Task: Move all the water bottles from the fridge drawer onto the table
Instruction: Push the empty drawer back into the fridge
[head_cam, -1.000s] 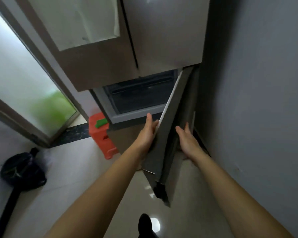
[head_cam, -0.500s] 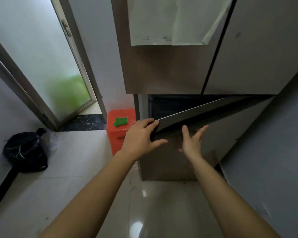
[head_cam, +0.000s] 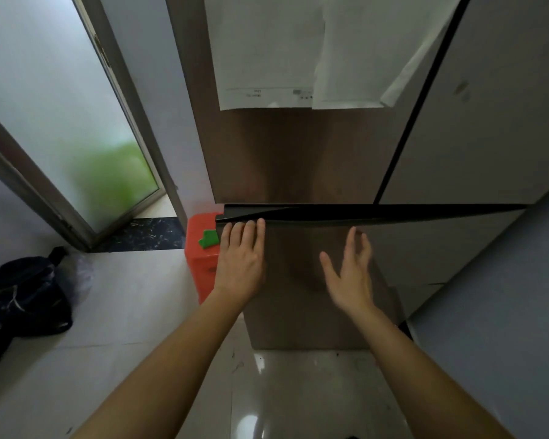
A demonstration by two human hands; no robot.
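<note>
A brown steel fridge fills the upper middle of the view. Its lower door [head_cam: 301, 299] stands almost flush with the body, leaving only a thin dark gap along its top edge. My left hand [head_cam: 241, 258] lies flat against the door's upper left corner, fingertips at the top edge. My right hand [head_cam: 349, 274] hovers just off the door face, fingers spread, holding nothing. No water bottles, drawer or table are visible.
White paper sheets [head_cam: 298, 52] hang on the upper fridge door. An orange stool [head_cam: 200, 258] with a green item stands left of the fridge. A black bag [head_cam: 26, 296] sits on the floor at left. A frosted glass door [head_cam: 61, 122] is left, a grey wall [head_cam: 504, 312] right.
The lower fridge door has swung from wide open to nearly shut. My left hand went from gripping its edge to lying flat on it; my right hand came off the door.
</note>
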